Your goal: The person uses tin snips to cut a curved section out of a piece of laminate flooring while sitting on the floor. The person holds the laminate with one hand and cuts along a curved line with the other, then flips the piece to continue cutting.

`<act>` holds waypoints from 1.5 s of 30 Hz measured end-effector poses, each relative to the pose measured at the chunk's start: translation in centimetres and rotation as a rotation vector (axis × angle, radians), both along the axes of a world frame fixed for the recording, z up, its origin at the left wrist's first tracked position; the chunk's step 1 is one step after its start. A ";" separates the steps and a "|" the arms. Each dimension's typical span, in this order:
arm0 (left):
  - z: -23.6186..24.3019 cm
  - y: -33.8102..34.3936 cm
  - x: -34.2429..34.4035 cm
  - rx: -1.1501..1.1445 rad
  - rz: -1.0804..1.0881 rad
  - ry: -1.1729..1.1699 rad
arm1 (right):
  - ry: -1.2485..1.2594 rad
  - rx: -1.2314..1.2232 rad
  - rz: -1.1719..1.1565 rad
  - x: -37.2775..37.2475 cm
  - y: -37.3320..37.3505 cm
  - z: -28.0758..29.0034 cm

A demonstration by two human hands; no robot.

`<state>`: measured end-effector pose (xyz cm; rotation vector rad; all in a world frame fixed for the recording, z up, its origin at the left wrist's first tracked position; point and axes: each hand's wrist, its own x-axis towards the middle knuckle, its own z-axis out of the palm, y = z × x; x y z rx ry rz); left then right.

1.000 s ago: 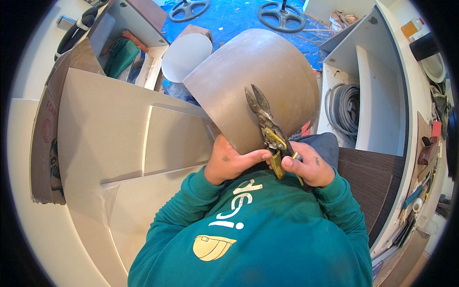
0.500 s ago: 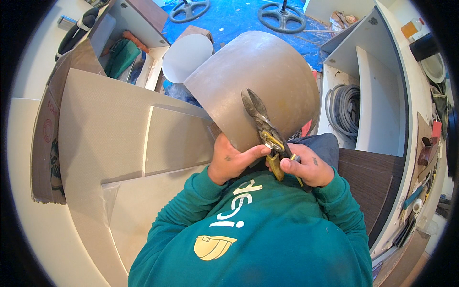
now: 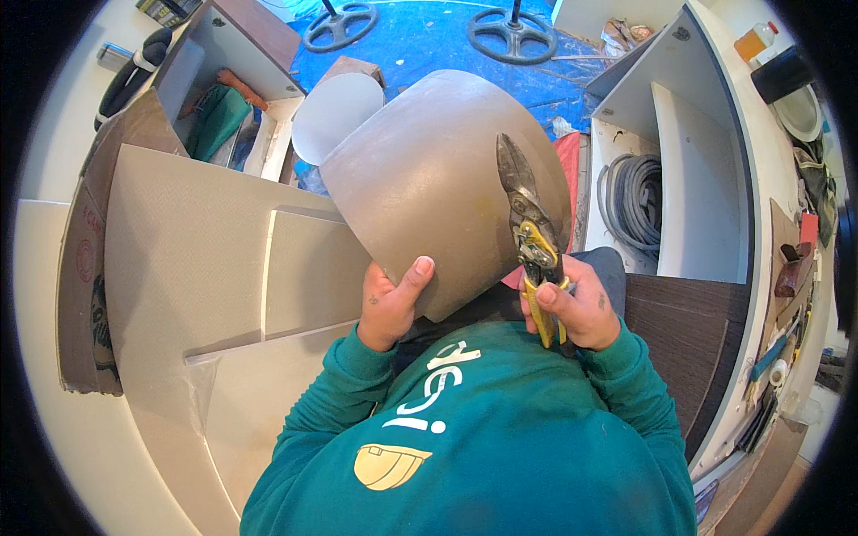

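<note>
Brown, smooth and curved: a large sheet [image 3: 438, 170] directly in front of the torso, pinched at its near left edge by the left hand [image 3: 391, 304], with the thumb on the visible face and the fingers partly hidden behind. Gripped in the right hand [image 3: 576, 304], by yellow handles, a pair of metal snips [image 3: 529, 237], pointing away from the body and overlapping the right part of the sheet in view; impossible to tell whether touching it. At the right, an open pale cabinet [image 3: 706, 179] with an inner divider; inside, grey coiled hose [image 3: 631, 201]. At upper left, another open cabinet [image 3: 241, 49], holding green cloth [image 3: 219, 116] and an orange-brown item [image 3: 241, 87]. Farther left, a cardboard box [image 3: 82, 304] with something dark and patterned [image 3: 103, 335] partly showing inside, too cut off to identify. At upper right, a clear bottle [image 3: 756, 40] of orange liquid, near a black cylinder [image 3: 782, 73] and a white dish [image 3: 798, 112].
</note>
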<state>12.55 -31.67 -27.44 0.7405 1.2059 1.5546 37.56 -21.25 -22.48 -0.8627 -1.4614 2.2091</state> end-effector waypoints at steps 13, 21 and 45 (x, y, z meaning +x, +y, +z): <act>3.1 0.6 -4.2 -0.094 -0.007 -0.239 | -0.186 0.269 0.007 1.3 0.4 0.2; 2.4 -0.4 -6.0 -0.019 0.040 -0.354 | -0.321 0.253 -0.023 2.6 1.3 2.2; 0.2 -0.7 -7.5 0.069 0.214 -0.456 | -0.580 0.521 0.087 5.0 1.6 2.4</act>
